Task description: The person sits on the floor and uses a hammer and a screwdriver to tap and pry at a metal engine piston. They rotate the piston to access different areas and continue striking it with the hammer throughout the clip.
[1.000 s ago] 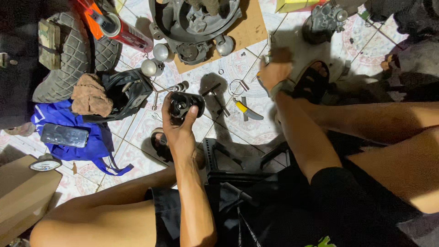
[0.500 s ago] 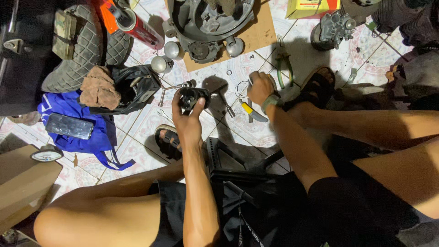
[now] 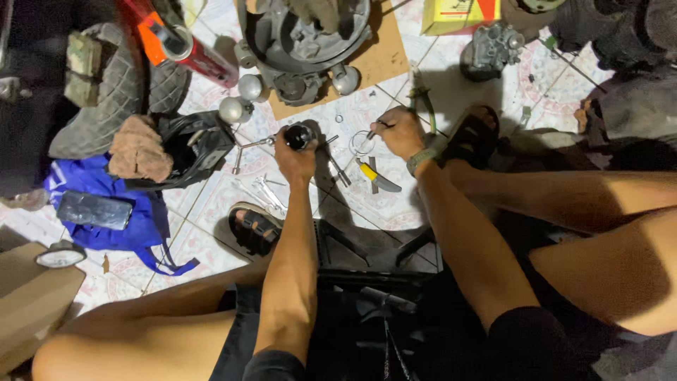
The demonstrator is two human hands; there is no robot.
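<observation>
My left hand grips a small dark round metal part, held just above the patterned floor tiles. My right hand is closed on a thin metal tool next to a clear ring lying on the tiles. A yellow-handled knife and several wrenches lie on the floor between my hands and my sandalled feet.
A grey engine casing sits on cardboard at the top. A red and orange can, tyre, brown rag, blue bag, carburettor, yellow box and a cardboard box surround me.
My right hand drew back from the far tiles towards the ring and now holds the thin tool. My left hand stays on the dark part.
</observation>
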